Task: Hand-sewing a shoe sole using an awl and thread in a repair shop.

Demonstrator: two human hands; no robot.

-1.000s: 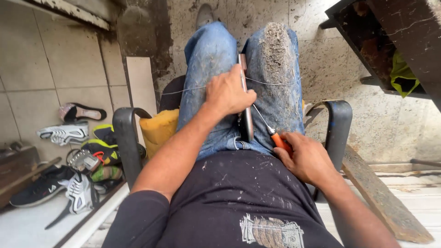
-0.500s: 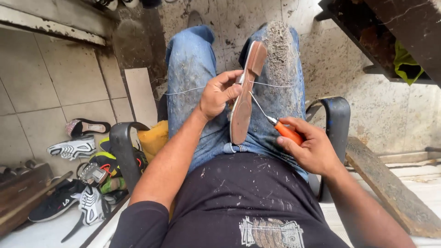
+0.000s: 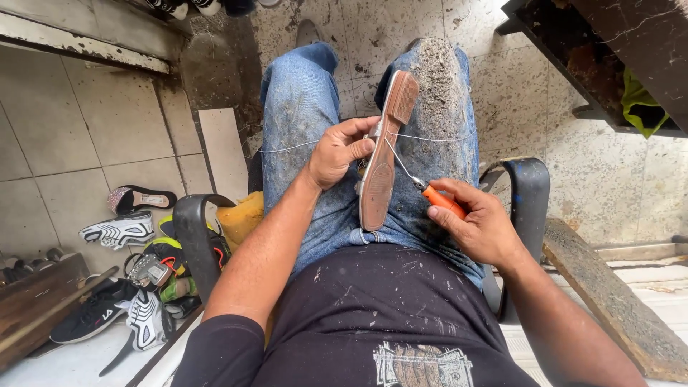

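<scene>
On the lap, left hand [image 3: 337, 152] holds sandal [image 3: 383, 154], right hand [image 3: 481, 228] awl [image 3: 430, 192].

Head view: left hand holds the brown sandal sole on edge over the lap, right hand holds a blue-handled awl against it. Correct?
Not quite. The head view shows the awl in the right hand has an orange handle, not blue. The left hand does hold the brown sandal sole on edge over the lap.
</scene>
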